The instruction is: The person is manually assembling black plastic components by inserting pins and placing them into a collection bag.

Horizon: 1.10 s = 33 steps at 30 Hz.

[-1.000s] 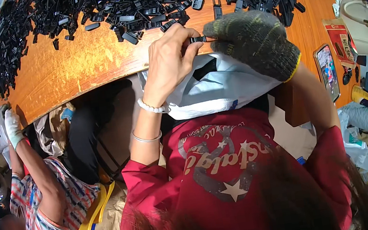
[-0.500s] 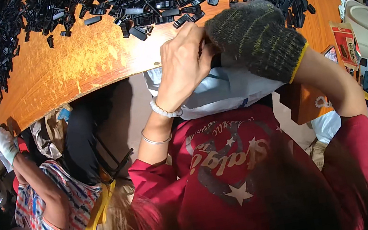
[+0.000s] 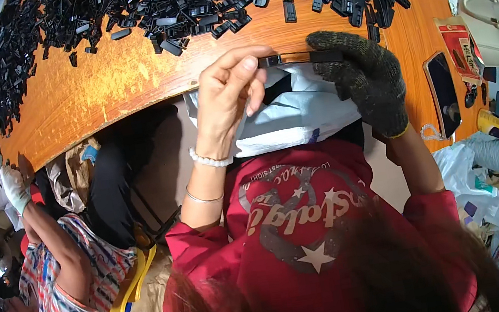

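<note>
My bare left hand (image 3: pixel 228 91) pinches one end of a slim black plastic clip (image 3: pixel 325 55) between thumb and forefinger. At the other end, my right hand (image 3: pixel 370 76) wears a dark knitted glove and has its fingers closed on the clip. Held level between both hands, the clip spans the gap just over the table's front edge. Its finer details are too small to make out. A large heap of similar black plastic pieces (image 3: pixel 194 3) lies beyond my hands, with one loose piece (image 3: pixel 288 3) at its near side.
The worn wooden table (image 3: pixel 115 79) curves in front of me. White sheeting (image 3: pixel 283 122) covers my lap. To the right are a phone (image 3: pixel 443 94), a red packet (image 3: pixel 457 44) and a white handbag (image 3: pixel 488 23). At the left, a co-worker's white-gloved hand (image 3: pixel 14 188) is by the table edge.
My hands were close together with the clip hidden; they have drawn apart and the clip shows between them. My gloved hand has moved down and right. A loose piece now lies near the heap.
</note>
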Motion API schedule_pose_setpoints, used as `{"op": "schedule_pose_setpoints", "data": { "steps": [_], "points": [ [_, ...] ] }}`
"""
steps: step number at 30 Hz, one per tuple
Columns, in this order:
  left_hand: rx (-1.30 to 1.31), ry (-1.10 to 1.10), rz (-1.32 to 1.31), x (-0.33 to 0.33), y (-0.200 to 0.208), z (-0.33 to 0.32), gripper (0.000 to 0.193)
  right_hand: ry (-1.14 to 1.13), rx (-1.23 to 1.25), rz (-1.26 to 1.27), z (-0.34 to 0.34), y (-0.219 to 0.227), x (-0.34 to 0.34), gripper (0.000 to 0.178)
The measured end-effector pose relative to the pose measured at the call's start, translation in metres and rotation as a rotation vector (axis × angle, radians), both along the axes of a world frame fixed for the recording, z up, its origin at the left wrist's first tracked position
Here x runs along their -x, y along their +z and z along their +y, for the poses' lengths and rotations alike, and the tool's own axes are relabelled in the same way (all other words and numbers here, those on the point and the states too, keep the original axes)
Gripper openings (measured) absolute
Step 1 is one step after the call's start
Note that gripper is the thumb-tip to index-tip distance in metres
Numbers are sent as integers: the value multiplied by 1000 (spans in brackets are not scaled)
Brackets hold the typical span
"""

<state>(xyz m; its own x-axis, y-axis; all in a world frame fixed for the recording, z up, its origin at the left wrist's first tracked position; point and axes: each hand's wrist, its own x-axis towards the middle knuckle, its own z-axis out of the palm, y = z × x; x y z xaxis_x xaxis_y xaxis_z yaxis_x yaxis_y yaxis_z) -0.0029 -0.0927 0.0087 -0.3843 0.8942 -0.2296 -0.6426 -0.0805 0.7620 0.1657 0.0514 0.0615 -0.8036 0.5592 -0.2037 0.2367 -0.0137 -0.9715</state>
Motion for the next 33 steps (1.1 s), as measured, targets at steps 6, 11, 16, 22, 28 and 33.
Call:
{"op": "schedule_pose_setpoints", "data": {
  "steps": [6, 11, 16, 22, 28, 33],
  "points": [
    [58, -162, -137, -14, 4, 7, 21, 66, 163, 152, -9, -10, 1, 32],
    [376, -142, 332, -20, 21, 12, 27, 100, -69, 68, -8, -14, -3, 30],
    [287, 180, 1191, -13, 6, 40, 28, 205, -439, -60, -7, -28, -18, 35],
    [469, 251, 1746, -13, 0, 79, 36, 261, -313, -75, -4, -19, -20, 36],
    [298, 362, 1250, -21, -6, 48, 20, 380, -269, -191, 4, -20, -19, 43],
    [287, 249, 781, -32, 0, 18, 16, 350, -289, -58, 3, -39, -22, 34]
  ]
}}
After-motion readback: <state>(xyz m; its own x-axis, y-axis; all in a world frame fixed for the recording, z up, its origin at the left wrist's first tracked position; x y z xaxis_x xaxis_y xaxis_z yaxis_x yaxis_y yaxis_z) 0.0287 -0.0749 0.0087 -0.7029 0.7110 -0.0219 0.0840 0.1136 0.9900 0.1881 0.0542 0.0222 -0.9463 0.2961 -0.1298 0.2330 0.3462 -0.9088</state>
